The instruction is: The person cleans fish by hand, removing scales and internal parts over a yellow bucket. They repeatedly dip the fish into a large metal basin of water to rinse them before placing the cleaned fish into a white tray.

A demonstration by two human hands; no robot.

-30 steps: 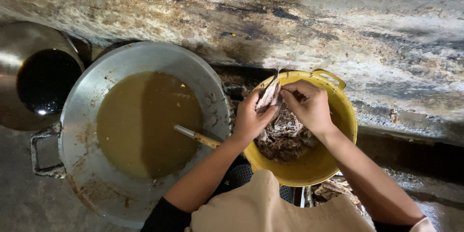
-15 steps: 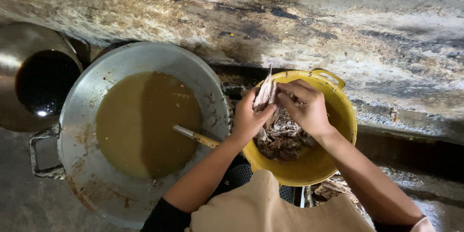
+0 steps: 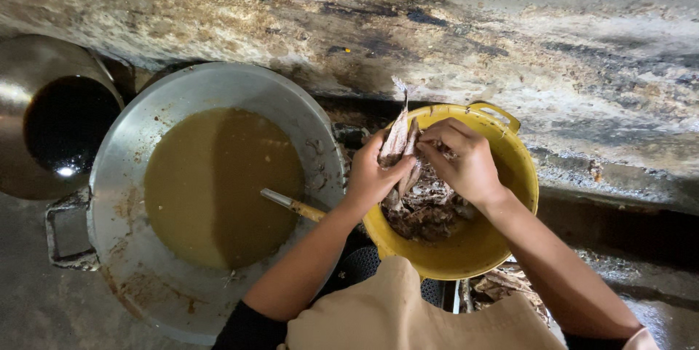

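A yellow bowl (image 3: 510,168) with small handles sits at centre right, holding a heap of dried fish (image 3: 429,208). My left hand (image 3: 371,179) grips several dried fish (image 3: 397,139) upright above the bowl, tails pointing up. My right hand (image 3: 466,160) pinches the same bunch from the right side. Both hands are over the bowl's left half.
A large metal wok (image 3: 116,168) of brown-yellow oil lies to the left, with a wooden-handled utensil (image 3: 291,206) resting in it. A second metal pan (image 3: 44,73) with dark liquid is at far left. A stained concrete wall (image 3: 437,22) runs along the back.
Both hands have stayed over the yellow bowl, shifting the bunch of dried fish slightly left and more upright.
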